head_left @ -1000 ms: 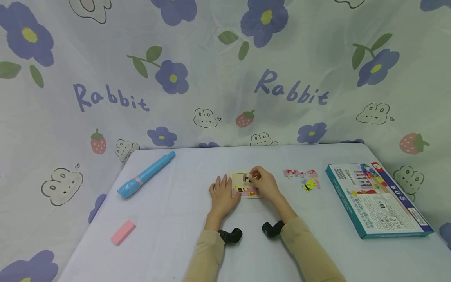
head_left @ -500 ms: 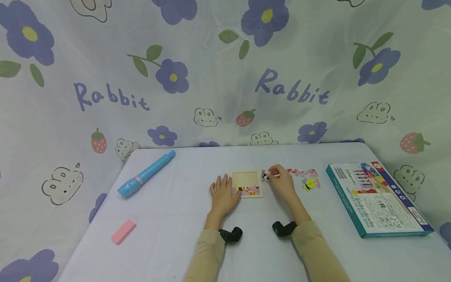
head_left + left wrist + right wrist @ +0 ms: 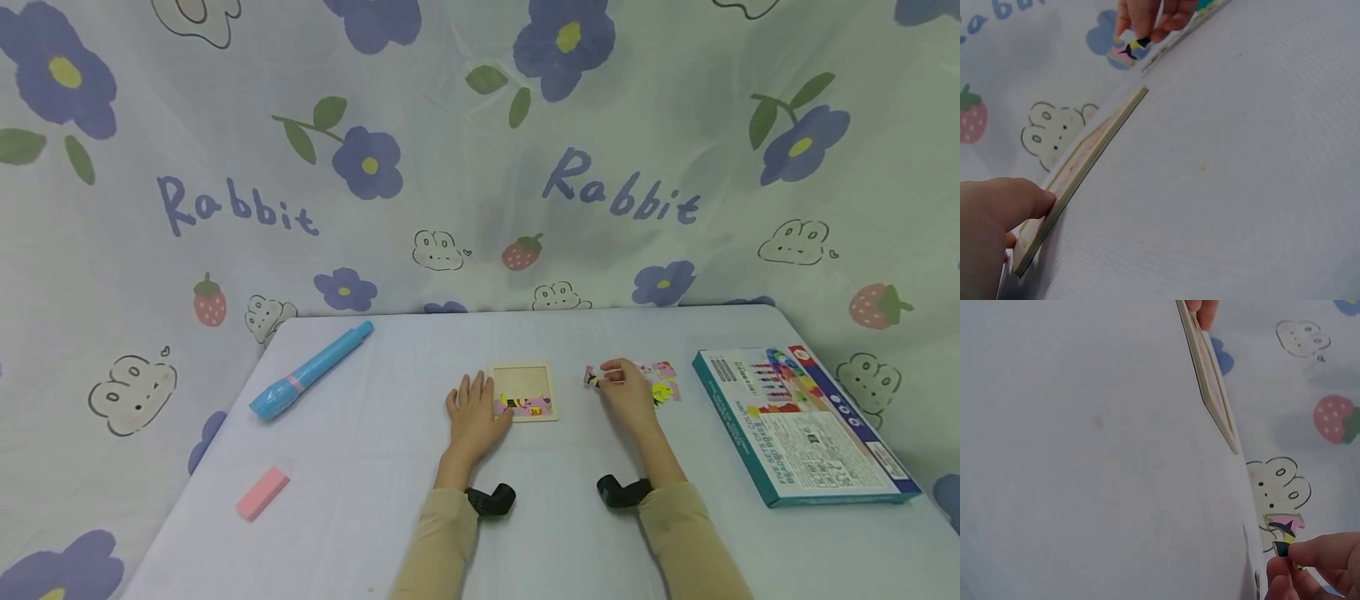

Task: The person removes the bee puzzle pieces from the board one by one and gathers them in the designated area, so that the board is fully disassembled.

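While the left hand lies flat against the tray's left edge, the right hand pinches a puzzle piece just right of the tray, beside the loose pieces.

Pale lavender table bears blue marker, pink eraser, wooden puzzle tray, loose puzzle pieces, boxed set.
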The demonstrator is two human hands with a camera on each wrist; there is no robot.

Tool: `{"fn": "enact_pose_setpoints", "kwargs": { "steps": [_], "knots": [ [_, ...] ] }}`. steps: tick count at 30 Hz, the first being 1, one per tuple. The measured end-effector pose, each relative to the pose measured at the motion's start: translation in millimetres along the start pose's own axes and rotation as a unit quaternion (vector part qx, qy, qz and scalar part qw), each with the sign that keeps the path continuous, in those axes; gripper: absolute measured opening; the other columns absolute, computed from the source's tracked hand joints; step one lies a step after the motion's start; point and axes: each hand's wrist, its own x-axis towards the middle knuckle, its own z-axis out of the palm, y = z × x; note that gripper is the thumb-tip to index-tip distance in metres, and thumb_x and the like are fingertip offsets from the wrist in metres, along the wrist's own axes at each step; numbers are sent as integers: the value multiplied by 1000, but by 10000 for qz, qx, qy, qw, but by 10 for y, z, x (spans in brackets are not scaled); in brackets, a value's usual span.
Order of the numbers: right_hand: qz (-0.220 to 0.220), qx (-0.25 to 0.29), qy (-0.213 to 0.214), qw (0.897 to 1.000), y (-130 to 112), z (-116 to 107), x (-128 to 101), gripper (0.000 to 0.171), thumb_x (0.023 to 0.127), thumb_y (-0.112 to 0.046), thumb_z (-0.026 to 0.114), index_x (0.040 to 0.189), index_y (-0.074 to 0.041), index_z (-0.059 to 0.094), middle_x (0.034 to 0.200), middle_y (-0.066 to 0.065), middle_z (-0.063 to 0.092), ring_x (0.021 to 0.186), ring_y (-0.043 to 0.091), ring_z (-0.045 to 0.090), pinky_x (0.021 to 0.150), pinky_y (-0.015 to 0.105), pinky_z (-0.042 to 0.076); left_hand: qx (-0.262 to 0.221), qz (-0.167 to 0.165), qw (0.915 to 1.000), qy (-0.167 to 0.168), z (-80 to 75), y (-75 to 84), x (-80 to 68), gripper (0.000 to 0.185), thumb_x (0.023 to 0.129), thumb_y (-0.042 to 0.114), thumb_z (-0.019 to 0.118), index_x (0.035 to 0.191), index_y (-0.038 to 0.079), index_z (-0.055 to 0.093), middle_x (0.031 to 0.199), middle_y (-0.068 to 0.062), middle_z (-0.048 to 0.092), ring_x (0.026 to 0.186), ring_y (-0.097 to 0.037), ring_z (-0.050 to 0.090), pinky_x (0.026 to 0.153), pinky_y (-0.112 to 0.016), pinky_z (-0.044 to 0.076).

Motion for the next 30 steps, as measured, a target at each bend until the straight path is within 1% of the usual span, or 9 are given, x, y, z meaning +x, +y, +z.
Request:
{"fn": "enact_pose_setpoints", "kwargs": {
  "steps": [5,11,15,18,19,21,26,28,30],
  "knots": [
    [220,-64,64,9997,54,-108,-30,29,86,-8,57,114,-3,57,105,19,60,92,27,58,66,22,40,2,11,10000,0,-14,6,-10,67,88,41,53,139,2,37,150,-15,29,140,-36,16,108,-55,9],
    [266,-293,274,9988,150,-227,-53,30,86,-10,58,114,-2,59,105,22,65,94,30,60,63,22,40,16,30,10000,15,-4,1,-6,67,88,42,54,139,2,37,149,-15,30,140,-36,17,108,-55,9],
    [283,-460,416,9977,210,-290,-54,30,86,-12,58,114,-2,61,100,22,66,84,26,61,60,21,41,-13,13,10000,-4,-7,5,-5,67,88,41,53,140,2,37,150,-15,29,140,-36,16,108,-55,9],
    [338,-583,419,9968,235,-326,-65,30,87,-13,56,116,-3,61,98,21,64,81,23,58,59,21,40,-39,-16,10000,-30,-13,8,-9,67,88,41,53,140,3,36,150,-15,28,140,-36,16,108,-55,9],
    [348,-616,403,9967,238,-337,-71,30,88,-12,55,116,-3,61,99,21,63,80,24,57,59,21,40,-37,-24,10000,-42,-15,9,-10,67,88,42,53,140,3,36,150,-15,28,141,-36,16,108,-55,9],
    [404,-708,379,9960,241,-354,-84,31,89,-12,53,118,-3,60,102,22,62,83,26,56,61,23,40,-31,-37,10000,-54,-15,10,-11,67,88,42,53,140,3,36,150,-15,28,141,-35,15,108,-55,8],
    [433,-921,334,9942,233,-390,-109,33,90,-13,51,120,-1,59,109,27,60,93,34,55,70,36,42,-26,-26,10000,-37,-8,6,-11,67,88,42,53,140,3,36,150,-15,28,141,-35,16,108,-55,8],
    [392,-973,333,9939,232,-401,-113,34,90,-14,51,120,-1,59,109,27,60,93,35,55,71,38,42,-35,-8,10000,-23,-10,7,-12,67,88,41,53,140,3,36,150,-15,28,140,-35,16,108,-55,8],
    [356,-1008,365,9936,234,-407,-112,34,91,-15,51,121,-1,58,106,27,61,87,33,56,68,35,41,-65,21,10000,4,-13,10,-11,67,88,41,53,140,2,36,150,-15,29,140,-36,16,108,-55,8]
  ]
}}
